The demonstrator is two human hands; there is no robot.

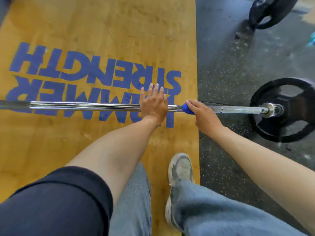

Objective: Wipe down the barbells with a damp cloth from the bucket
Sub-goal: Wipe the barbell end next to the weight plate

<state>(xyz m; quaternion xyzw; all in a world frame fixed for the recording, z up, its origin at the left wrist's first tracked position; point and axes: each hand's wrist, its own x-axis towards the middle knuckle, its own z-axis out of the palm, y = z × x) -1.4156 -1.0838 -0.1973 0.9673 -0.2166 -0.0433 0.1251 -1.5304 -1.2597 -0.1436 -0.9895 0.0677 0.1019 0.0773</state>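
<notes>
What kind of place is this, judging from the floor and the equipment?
Most likely a gym's weightlifting area: a barbell loaded with a black weight plate lies across a wooden lifting platform with painted lettering, bordered by speckled rubber flooring.

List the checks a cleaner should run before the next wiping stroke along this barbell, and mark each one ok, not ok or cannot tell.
1. Blue cloth gripped round the bar by the right hand: ok.
2. Left hand steadying the barbell, fingers straight: ok.
3. Path to the weight plate free of obstacles: ok.
4. Cloth damp enough: cannot tell.
5. Bucket within reach: cannot tell, not in view.
6. Shoe clear of the bar: ok.
</notes>
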